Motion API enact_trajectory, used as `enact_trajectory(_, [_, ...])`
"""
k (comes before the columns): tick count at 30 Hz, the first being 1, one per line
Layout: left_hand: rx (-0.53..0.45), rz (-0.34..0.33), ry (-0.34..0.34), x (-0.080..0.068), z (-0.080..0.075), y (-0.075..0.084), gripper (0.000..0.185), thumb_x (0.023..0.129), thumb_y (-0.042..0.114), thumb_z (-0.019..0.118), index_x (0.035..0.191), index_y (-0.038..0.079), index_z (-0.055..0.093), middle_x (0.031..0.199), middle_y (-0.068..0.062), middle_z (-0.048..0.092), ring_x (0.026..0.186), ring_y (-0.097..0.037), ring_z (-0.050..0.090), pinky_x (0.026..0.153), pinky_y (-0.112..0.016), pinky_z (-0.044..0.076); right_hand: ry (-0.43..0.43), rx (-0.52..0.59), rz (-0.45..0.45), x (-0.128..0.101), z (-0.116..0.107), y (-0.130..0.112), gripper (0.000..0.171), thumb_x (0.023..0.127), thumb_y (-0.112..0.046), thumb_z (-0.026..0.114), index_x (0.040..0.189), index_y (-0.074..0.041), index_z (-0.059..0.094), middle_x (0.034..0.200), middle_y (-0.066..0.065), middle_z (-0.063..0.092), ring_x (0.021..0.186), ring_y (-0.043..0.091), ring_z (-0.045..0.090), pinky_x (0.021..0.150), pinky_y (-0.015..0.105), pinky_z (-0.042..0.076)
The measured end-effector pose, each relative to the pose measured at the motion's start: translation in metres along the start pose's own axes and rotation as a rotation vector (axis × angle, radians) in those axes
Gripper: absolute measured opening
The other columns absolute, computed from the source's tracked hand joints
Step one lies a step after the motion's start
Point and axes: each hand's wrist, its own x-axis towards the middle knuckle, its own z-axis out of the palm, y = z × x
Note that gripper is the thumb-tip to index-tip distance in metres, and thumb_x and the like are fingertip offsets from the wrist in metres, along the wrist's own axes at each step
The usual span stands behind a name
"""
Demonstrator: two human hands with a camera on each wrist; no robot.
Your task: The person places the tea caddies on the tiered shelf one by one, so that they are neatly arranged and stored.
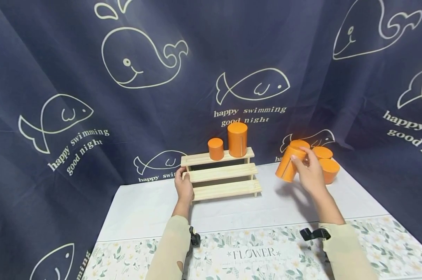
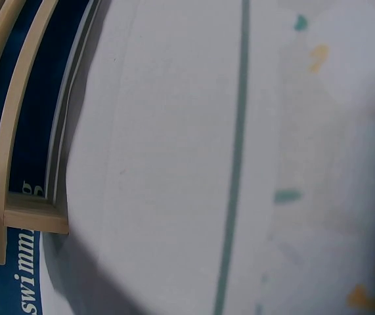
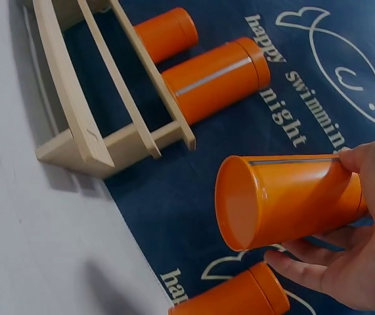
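A wooden three-step rack stands on the white cloth. On its top step are a small orange can and a tall orange can. My left hand grips the rack's left end; in the left wrist view only the rack's corner and a sliver of finger show. To the right of the rack, my right hand holds a tall orange can tilted above the table. The right wrist view shows this held can with its flat end toward the rack.
Two more orange cans stand behind my right hand near the table's back right. A dark blue curtain with fish prints hangs right behind the table. A floral cloth covers the front of the table.
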Motion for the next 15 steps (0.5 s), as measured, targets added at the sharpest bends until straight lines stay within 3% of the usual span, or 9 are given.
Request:
enact_trajectory(4, [-0.012,0.018,0.033,0.003,0.001,-0.011,0.034,0.098,-0.005,0.041,0.130,-0.008,0.049,0.140,-0.029,0.047,0.136,-0.040,0.044,0.118,-0.047,0.035,-0.021,-0.018,-0.064,-0.003,0.009,-0.002,0.059,0.099,-0.042,0.055,0.149,-0.015,0.040,0.135,0.020,0.058,0.115,0.029,0.062,0.080,0.005,0.042])
enact_trajectory(6, [-0.017,0.022,0.047,0.003,0.002,-0.013,0.033,0.098,-0.004,0.042,0.129,-0.007,0.051,0.139,-0.028,0.048,0.135,-0.039,0.045,0.118,-0.046,0.035,-0.033,-0.023,-0.093,-0.005,0.014,-0.003,0.059,0.099,-0.040,0.057,0.149,-0.013,0.041,0.134,0.022,0.059,0.116,0.036,0.062,0.080,0.003,0.041])
enact_trajectory(11, [-0.017,0.028,0.053,0.004,0.003,-0.014,0.033,0.097,-0.004,0.042,0.128,-0.007,0.051,0.138,-0.028,0.049,0.134,-0.039,0.045,0.117,-0.045,0.037,-0.060,-0.007,-0.103,-0.008,0.025,-0.006,0.060,0.096,-0.040,0.062,0.147,-0.014,0.043,0.131,0.020,0.061,0.114,0.034,0.062,0.081,0.004,0.043])
enact_trajectory(15, [-0.012,0.027,0.053,0.004,0.003,-0.013,0.032,0.097,-0.003,0.042,0.127,-0.005,0.052,0.139,-0.027,0.048,0.135,-0.038,0.045,0.118,-0.044,0.037,-0.082,0.012,-0.117,-0.009,0.034,-0.010,0.062,0.094,-0.039,0.066,0.146,-0.012,0.045,0.131,0.019,0.061,0.116,0.033,0.061,0.086,0.010,0.045])
